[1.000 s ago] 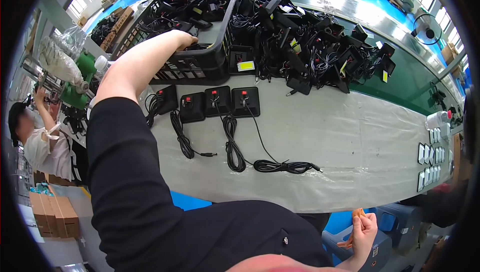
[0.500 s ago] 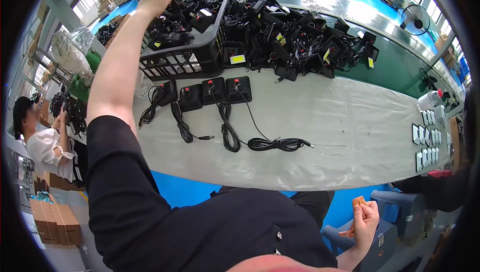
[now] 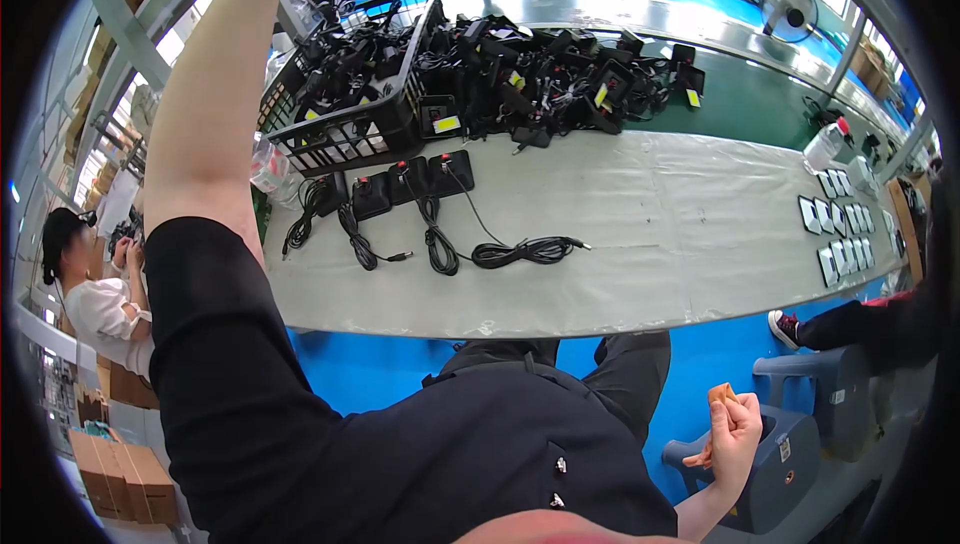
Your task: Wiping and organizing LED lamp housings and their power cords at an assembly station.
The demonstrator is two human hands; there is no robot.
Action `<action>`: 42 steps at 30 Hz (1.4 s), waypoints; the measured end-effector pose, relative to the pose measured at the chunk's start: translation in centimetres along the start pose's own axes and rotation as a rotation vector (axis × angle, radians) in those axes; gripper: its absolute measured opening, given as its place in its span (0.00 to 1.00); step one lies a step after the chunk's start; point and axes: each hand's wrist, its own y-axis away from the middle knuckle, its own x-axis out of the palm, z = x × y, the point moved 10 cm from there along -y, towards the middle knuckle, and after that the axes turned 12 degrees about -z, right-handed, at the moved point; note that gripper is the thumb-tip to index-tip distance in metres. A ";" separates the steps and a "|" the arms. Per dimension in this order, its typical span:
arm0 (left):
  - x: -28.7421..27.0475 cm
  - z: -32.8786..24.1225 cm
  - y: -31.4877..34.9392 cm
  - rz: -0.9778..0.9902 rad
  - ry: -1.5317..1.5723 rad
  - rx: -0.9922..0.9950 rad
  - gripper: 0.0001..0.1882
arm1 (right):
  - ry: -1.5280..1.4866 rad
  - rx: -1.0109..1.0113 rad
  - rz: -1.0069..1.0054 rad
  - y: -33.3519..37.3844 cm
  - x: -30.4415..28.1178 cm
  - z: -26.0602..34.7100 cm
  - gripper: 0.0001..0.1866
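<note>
Grey-covered table [image 3: 600,244]: four cabled black units [image 3: 409,181] in row; crate [image 3: 406,122], device heap [image 3: 550,79] at far side; white pieces [image 3: 838,217], bottle [image 3: 824,149] right.

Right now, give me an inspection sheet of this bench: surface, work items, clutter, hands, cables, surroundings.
Surface: pale grey table cover, slightly creased.
Job's things: row of four black units; orange-tan piece in the right hand.
Clutter: black crate heaped with dark devices and cords; similar pile beside it; red-capped bottle and white pieces at the right end.
Hands: right closed on the orange-tan piece; left out of view.
Cables: black cables, coiled, on the near side of the units.
Surroundings: another person at left; fan beyond; grey stools at right.
</note>
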 end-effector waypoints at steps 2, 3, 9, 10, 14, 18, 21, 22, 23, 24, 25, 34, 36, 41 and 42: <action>0.6 -5.5 -0.6 0.041 0.073 0.105 0.17 | -0.054 0.135 0.004 0.4 -0.2 0.9 0.08; 1.7 -7.7 -0.8 0.087 0.145 0.131 0.17 | -0.072 0.075 -0.005 0.7 -0.5 0.4 0.08; 4.8 -25.3 2.7 0.238 0.424 0.135 0.17 | -0.174 0.269 -0.058 2.3 -2.2 -0.2 0.08; 5.7 -27.3 4.4 0.263 0.455 0.160 0.16 | -0.171 0.271 -0.067 2.3 -2.4 -0.3 0.08; 9.4 -33.9 14.1 0.236 0.604 0.318 0.13 | -0.159 0.244 -0.054 2.3 -2.5 -0.6 0.09; 15.9 -38.4 27.1 0.595 0.470 0.361 0.12 | -0.118 0.260 -0.088 3.3 -3.3 -1.9 0.09; 15.8 -38.0 30.7 0.671 0.537 0.301 0.23 | -0.112 0.270 -0.078 3.8 -3.2 -3.1 0.09; 15.7 -37.7 31.8 0.850 0.629 0.225 0.34 | -0.131 0.297 -0.079 3.9 -3.2 -3.4 0.10; 15.1 -37.3 32.6 0.985 0.698 0.164 0.37 | -0.151 0.322 -0.077 3.9 -3.1 -3.8 0.10; 14.4 -36.8 33.1 1.119 0.769 0.101 0.40 | -0.142 0.328 -0.069 3.9 -3.1 -4.3 0.10; 13.6 -35.5 33.5 1.320 0.696 0.045 0.42 | -0.148 0.304 -0.069 3.7 -3.0 -4.6 0.10; 12.6 -25.0 35.3 1.180 0.510 0.015 0.34 | -0.162 0.207 0.046 -0.3 1.0 -2.2 0.10; 12.7 -24.3 36.3 1.214 0.521 -0.036 0.33 | -0.120 0.154 0.057 -1.0 1.8 -1.2 0.10; 12.3 -28.1 38.2 1.328 0.720 0.048 0.29 | -0.130 0.101 0.051 -2.3 3.9 -0.2 0.10; 12.8 -28.7 38.5 1.332 0.699 0.057 0.27 | -0.116 0.180 0.042 -2.7 4.3 0.4 0.11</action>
